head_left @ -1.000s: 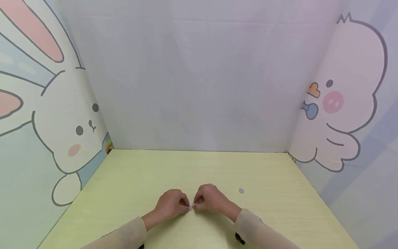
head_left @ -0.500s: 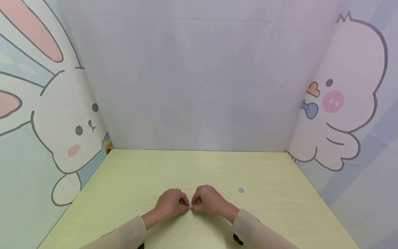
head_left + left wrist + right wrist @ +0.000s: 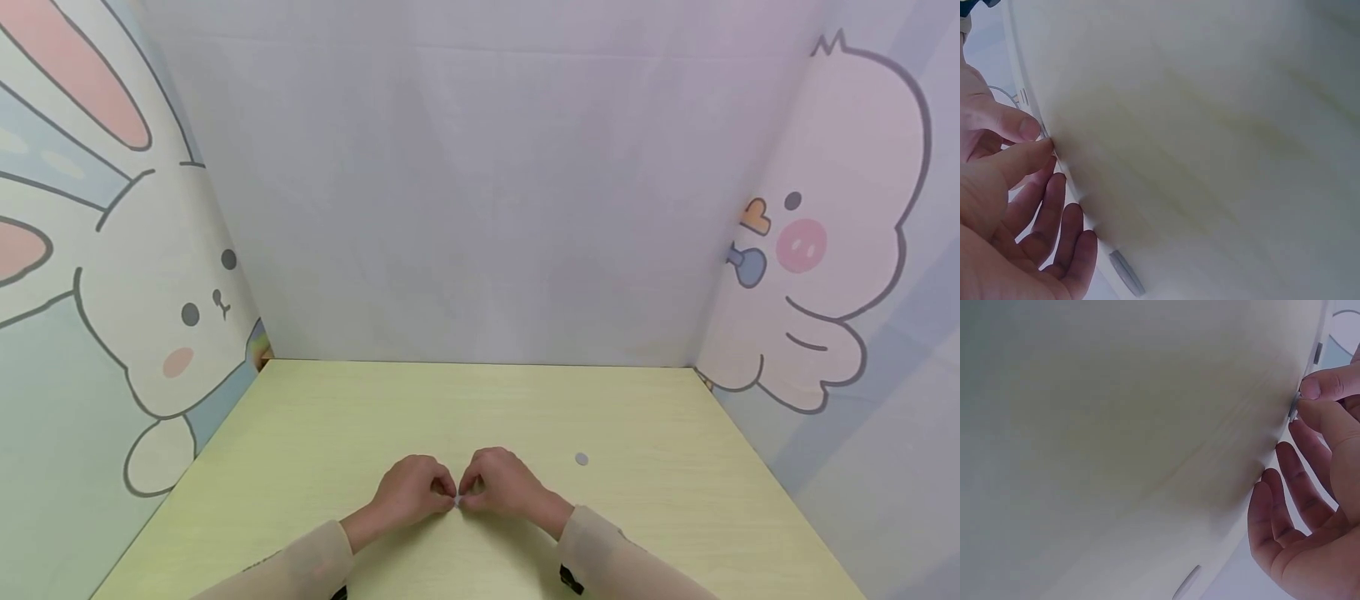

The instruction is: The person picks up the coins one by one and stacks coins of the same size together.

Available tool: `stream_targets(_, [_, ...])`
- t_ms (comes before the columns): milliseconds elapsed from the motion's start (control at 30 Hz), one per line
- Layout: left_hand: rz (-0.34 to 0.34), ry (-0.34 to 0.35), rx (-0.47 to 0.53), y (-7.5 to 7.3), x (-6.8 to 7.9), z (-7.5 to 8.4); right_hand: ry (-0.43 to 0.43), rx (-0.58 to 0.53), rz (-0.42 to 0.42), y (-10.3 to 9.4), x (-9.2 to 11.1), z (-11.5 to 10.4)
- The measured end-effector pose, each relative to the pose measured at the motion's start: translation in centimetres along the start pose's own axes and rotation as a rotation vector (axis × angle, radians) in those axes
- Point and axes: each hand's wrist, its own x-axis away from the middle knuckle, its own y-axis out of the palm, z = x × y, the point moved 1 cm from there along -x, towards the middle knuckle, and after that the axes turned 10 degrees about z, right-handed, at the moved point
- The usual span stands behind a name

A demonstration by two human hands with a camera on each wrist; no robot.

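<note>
Near the front middle of the table, my left hand (image 3: 412, 490) and right hand (image 3: 504, 485) meet fingertip to fingertip. Both have thumb and index finger pinched on small grey coins (image 3: 457, 502), mostly hidden by the fingers. In the right wrist view a coin edge (image 3: 1294, 407) shows at the right thumb and index fingertips, low against the tabletop. The other fingers of both hands bend loosely with their tips close to the surface. Another flat round grey coin (image 3: 582, 459) lies on the table to the right, beyond the right forearm.
The pale yellow wooden table (image 3: 360, 408) ends at a plain light fabric backdrop (image 3: 480, 208). Fabric side walls carry a cartoon rabbit (image 3: 165, 308) on the left and a cartoon chick (image 3: 847, 208) on the right. Beige sleeves (image 3: 300, 562) cover both forearms.
My right hand has moved slightly left, closing the small gap to the left fingertips and bringing its coin up to the left hand's coin. The left hand and the lone coin have stayed put.
</note>
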Motion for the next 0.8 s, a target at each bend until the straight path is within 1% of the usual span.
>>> stream_targets(167, [0.004, 0.003, 0.006, -0.05, 0.06, -0.01, 0.02, -0.001, -0.001, -0.04, 0.04, -0.14])
stream_targets(300, [0.005, 0.006, 0.012, -0.09, 0.11, 0.02, 0.031, -0.025, -0.008, -0.31, 0.08, -0.29])
stream_targets(500, [0.004, 0.001, 0.021, -0.18, 0.15, 0.15, 0.036, -0.049, -0.015, -0.63, 0.3, -0.22])
stream_targets(800, [-0.002, -0.01, 0.021, -0.21, 0.13, 0.09, 0.033, -0.045, -0.011, -0.4, 0.27, -0.12])
